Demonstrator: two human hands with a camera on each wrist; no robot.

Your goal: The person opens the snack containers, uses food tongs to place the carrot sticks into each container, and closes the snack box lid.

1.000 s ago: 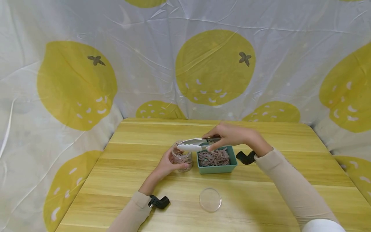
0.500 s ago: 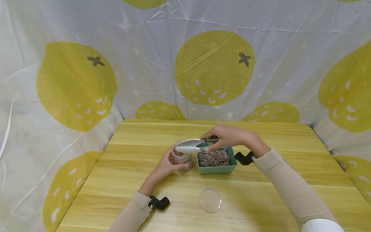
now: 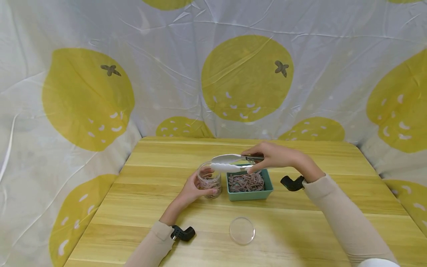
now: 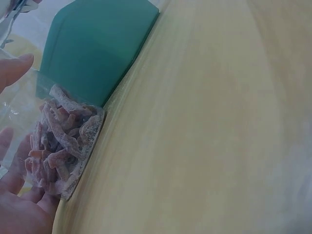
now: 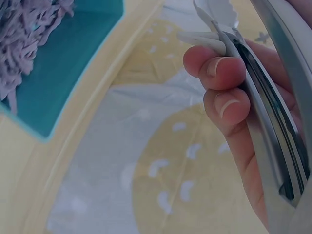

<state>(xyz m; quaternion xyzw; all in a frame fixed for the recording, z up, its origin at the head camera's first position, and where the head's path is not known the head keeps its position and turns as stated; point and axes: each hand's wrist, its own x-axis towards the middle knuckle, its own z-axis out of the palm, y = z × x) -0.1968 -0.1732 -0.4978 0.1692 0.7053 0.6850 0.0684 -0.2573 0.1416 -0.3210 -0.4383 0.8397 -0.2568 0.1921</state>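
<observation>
My left hand (image 3: 189, 192) grips a clear jar (image 3: 210, 182) around its side, with the thumb toward the front. In the left wrist view, purplish-brown floury strips (image 4: 61, 141) lie heaped in the bottom of the jar. My right hand (image 3: 276, 155) holds metal tongs (image 3: 230, 167) with white scalloped tips. Those tips are parted, overlap the jar's right rim in the head view, and show nothing between them. Just right of the jar stands a green rectangular box (image 3: 251, 195), filled with more strips (image 3: 245, 182); the tongs pass above its far left part.
A clear round lid (image 3: 242, 231) lies flat on the wooden table (image 3: 300, 233), in front of the box. Behind the table hangs a pale curtain (image 3: 166, 74) with yellow fruit prints. Black camera mounts (image 3: 183, 233) sit on both wrists.
The right hand and tongs have moved right and slightly up, so the tips went from over the jar's mouth to its right rim. The left hand and jar have stayed put.
</observation>
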